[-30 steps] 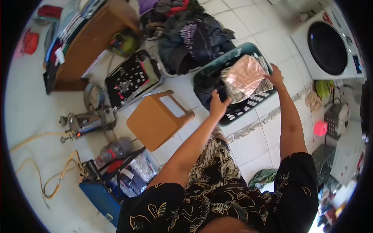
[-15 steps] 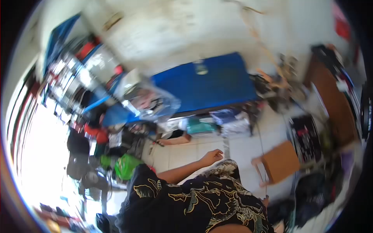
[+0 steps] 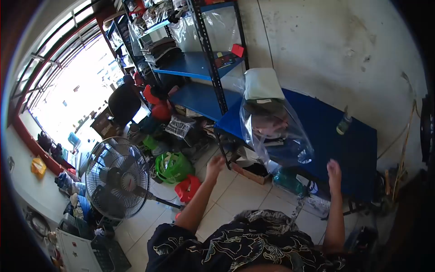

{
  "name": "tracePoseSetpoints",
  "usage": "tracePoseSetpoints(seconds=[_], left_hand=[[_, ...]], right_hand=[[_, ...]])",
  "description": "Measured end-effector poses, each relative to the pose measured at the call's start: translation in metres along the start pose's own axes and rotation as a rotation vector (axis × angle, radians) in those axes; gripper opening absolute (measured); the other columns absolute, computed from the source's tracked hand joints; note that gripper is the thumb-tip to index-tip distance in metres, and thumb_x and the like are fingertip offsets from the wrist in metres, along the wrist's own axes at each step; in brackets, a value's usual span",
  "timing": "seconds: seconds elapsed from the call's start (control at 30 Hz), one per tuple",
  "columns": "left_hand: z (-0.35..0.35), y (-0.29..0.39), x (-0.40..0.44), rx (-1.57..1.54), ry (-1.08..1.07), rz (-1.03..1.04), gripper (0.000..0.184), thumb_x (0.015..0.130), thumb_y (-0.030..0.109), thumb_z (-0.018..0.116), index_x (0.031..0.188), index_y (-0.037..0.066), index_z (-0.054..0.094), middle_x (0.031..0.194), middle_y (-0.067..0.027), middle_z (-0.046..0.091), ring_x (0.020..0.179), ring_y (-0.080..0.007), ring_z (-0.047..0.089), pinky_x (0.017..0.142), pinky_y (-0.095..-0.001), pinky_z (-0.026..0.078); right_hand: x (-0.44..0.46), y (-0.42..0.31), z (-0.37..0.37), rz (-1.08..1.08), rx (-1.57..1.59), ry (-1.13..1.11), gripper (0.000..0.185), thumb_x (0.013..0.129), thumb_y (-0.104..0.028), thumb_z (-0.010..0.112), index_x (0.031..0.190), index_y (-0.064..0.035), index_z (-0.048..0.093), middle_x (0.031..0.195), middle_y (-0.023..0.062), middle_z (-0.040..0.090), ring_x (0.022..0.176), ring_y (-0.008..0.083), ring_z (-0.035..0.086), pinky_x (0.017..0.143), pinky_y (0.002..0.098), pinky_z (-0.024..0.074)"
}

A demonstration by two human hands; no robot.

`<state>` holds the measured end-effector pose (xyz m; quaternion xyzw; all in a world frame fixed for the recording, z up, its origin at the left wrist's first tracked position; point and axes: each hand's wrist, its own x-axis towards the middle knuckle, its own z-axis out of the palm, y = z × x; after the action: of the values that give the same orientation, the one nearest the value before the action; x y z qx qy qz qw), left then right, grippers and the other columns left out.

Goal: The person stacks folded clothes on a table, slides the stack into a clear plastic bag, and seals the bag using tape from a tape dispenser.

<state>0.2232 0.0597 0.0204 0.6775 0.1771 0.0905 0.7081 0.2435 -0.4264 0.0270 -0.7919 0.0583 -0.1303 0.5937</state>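
My left hand [image 3: 215, 165] is raised over the tiled floor, fingers loosely extended and slightly blurred, with nothing visible in it. To the right, my right hand [image 3: 334, 168] is held up before the front edge of a blue-topped table [image 3: 328, 120]. Its fingers are loosely bent, and it appears to hold nothing. Between and beyond both hands, a large clear plastic bag [image 3: 290, 140] lies on the table's left end, overhanging the front. Folded fabric [image 3: 269, 123] shows inside it, and a pale folded bundle [image 3: 263, 84] is at its far end. Both hands are apart from the bag.
A small bottle [image 3: 344, 124] stands on the table. Blue metal shelves [image 3: 195, 65] hold stacked clothes at the left. A standing fan [image 3: 118, 177], a green bag [image 3: 174, 167] and a red bag [image 3: 190, 188] are on the floor. Packed items [image 3: 290, 181] sit under the table.
My view has turned left, bringing the shelves and fan closer into sight. Both forearms are now raised ahead of me; earlier one hand was low near my lap and the other mostly hidden.
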Motion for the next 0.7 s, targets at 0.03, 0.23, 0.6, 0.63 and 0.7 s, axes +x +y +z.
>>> tracePoseSetpoints(seconds=[0.03,0.23,0.6,0.63,0.7], left_hand=[[0.008,0.01,0.036,-0.021,-0.033,0.088,0.029,0.083,0.028,0.058,0.102,0.007,0.054,0.091,-0.0007,0.059,0.075,-0.0079,0.053,0.061,-0.0209,0.039],[0.089,0.093,0.208,-0.092,-0.087,0.199,0.061,0.084,0.056,0.041,0.124,0.009,0.041,0.123,-0.0068,0.046,0.113,-0.0192,0.042,0.088,-0.0393,0.035],[0.197,0.048,0.375,-0.204,-0.395,0.123,0.07,0.087,0.053,0.034,0.136,0.004,0.021,0.136,-0.0133,0.03,0.123,-0.0222,0.029,0.102,-0.0301,0.02],[0.201,0.063,0.358,0.009,-0.262,0.225,0.07,0.088,0.052,0.035,0.135,0.003,0.022,0.136,-0.0145,0.029,0.125,-0.0235,0.028,0.103,-0.0305,0.019],[0.205,0.055,0.352,0.033,-0.237,0.226,0.066,0.089,0.048,0.035,0.134,0.001,0.024,0.138,-0.017,0.027,0.128,-0.0251,0.023,0.104,-0.0307,0.017]], right_hand=[[0.025,-0.035,0.02,-0.038,0.015,-0.052,0.038,0.086,-0.03,0.052,0.116,-0.0074,0.049,0.103,0.0066,0.056,0.094,0.015,0.052,0.08,0.0281,0.041],[0.179,-0.1,0.117,0.106,0.226,-0.346,0.061,0.083,-0.054,0.044,0.126,-0.0116,0.04,0.128,0.0095,0.041,0.115,0.0256,0.041,0.089,0.0396,0.0348],[0.333,-0.064,0.23,0.439,0.558,-0.587,0.079,0.083,-0.061,0.036,0.134,-0.0022,0.025,0.137,0.0134,0.028,0.125,0.0234,0.029,0.101,0.0329,0.023],[0.35,-0.079,0.238,0.433,0.555,-0.587,0.079,0.083,-0.061,0.036,0.134,-0.0022,0.025,0.137,0.0134,0.028,0.125,0.0234,0.029,0.101,0.0329,0.023],[0.382,-0.171,0.255,-0.09,0.428,-0.36,0.061,0.086,-0.046,0.044,0.126,-0.0009,0.037,0.126,0.0111,0.04,0.117,0.0199,0.038,0.098,0.0304,0.0279]])
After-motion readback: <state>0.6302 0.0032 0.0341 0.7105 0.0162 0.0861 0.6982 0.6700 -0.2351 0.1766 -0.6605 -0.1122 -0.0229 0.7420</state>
